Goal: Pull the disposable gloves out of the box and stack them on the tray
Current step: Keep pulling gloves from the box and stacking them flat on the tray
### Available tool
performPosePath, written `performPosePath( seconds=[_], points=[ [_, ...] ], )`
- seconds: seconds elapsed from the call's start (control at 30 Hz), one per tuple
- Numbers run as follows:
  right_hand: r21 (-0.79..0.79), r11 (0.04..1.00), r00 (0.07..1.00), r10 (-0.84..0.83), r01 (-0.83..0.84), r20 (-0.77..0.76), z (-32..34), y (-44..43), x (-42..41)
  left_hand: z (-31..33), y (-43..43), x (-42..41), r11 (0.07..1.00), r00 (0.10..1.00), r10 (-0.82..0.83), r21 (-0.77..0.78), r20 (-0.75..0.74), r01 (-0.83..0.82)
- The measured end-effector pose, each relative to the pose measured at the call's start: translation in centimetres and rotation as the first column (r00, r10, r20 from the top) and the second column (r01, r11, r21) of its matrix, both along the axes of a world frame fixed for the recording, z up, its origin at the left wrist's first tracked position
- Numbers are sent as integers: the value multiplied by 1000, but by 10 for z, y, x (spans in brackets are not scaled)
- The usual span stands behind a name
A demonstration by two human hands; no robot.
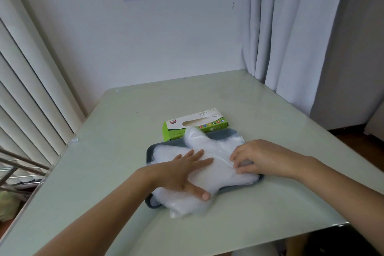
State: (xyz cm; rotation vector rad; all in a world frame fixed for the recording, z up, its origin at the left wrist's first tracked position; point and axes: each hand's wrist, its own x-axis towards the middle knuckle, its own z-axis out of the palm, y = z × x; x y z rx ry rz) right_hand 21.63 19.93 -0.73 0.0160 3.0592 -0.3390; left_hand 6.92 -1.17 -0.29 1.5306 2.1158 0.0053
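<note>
Gloves (220, 174) lie stacked on tray (150, 153), hanging over its near rim, box (195, 125) just behind. Left hand (187, 170) presses flat on the stack, fingers straight. Right hand (256, 158) is curled, seemingly pinching a fold. The film looks light, limp and slippery, so best to hold it down flat and pinch at an edge or cuff.

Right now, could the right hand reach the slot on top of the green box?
Probably yes. The box sits just behind the tray, its top slot uncovered, and nothing stands between it and the right hand; only the gloves lap against its front.
</note>
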Motion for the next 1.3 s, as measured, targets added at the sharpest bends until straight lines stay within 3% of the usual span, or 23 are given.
performPosePath(
  seconds=[0.23,0.87,1.07,1.17,1.3],
  points=[
    [-7,1000,998,-13,13,-61,-4,-13,6,6,-7,8,994,995,103,35,3,-103],
    [-54,998,994,-31,25,-101,-6,-26,9,-1,-37,37,996,992,-83,10,-97,84],
    [-139,983,991,-126,120,-38,-2,-32,14,1,-46,23,995,995,-87,40,-50,89],
    [-182,968,981,-186,172,-62,-7,-29,14,2,-50,20,997,996,-78,-2,-46,78],
    [-179,969,977,-190,170,-97,-12,-28,10,11,-52,29,995,996,34,-98,85,-26]
  ],
)
